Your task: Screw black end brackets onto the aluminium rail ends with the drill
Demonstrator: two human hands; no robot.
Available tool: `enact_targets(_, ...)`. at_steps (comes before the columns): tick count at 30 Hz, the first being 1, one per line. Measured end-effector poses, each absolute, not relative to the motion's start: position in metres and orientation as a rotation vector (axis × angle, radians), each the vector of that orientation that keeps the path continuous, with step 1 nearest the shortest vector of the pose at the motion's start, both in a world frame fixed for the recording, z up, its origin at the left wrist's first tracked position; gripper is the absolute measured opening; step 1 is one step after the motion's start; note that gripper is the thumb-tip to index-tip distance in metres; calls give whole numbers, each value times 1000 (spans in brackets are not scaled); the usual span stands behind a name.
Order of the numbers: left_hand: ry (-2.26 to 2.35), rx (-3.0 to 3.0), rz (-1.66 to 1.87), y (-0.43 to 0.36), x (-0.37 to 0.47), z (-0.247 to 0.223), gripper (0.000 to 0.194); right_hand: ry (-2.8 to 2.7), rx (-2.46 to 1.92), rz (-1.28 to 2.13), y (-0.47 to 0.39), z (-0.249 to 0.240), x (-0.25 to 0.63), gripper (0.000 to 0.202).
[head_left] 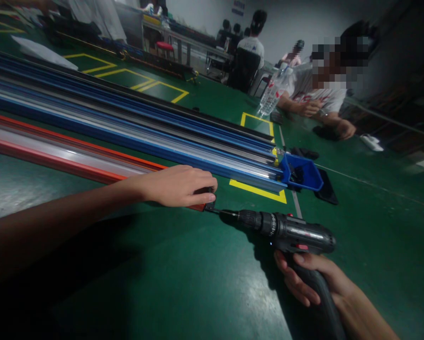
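A long red and silver rail point(73, 156) lies on the green surface, its right end under my left hand point(181, 185), whose fingers close over that end. A small black piece point(210, 200) sits at the rail's end, beside my fingertips. My right hand point(314, 278) is wrapped round the handle of a black power drill point(304, 234). The drill points left, and its long thin bit point(228, 213) reaches the black piece at the rail's end. Whether the bit sits in a screw is too small to tell.
Several blue and black rails point(162, 137) lie beyond the red one. At their right ends stands a blue bin point(311, 177) with dark parts, beside a flat black object point(328, 189). Water bottles point(272, 92) and a seated person point(318, 94) are across the table.
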State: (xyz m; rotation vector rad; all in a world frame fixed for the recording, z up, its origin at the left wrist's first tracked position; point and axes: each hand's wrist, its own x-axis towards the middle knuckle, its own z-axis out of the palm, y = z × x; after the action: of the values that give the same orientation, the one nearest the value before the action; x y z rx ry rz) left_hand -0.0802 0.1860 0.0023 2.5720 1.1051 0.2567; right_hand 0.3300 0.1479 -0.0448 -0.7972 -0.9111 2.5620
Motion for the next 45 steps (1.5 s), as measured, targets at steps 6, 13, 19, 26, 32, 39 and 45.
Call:
enact_targets(6, 1098, 2568, 284, 186, -80, 2, 36, -902, -821, 2563, 149, -46, 331, 29)
enact_targets(13, 1093, 2565, 291, 186, -81, 3, 35, -917, -839, 2533, 148, -44, 328, 29)
enact_targets(19, 1098, 2585, 263, 186, -80, 2, 35, -922, -861, 2528, 147, -43, 327, 30)
enact_targets(26, 1099, 2578, 270, 186, -80, 2, 34, -910, -872, 2533, 147, -43, 329, 29)
enact_targets(32, 1096, 2575, 271, 186, -81, 2, 36, -911, -845, 2535, 147, -45, 330, 29)
enact_targets(39, 1091, 2568, 299, 186, -80, 2, 35, -887, -876, 2544, 148, -44, 329, 29)
enact_targets(45, 1096, 2582, 278, 186, -80, 2, 35, -881, -856, 2543, 147, -42, 329, 28)
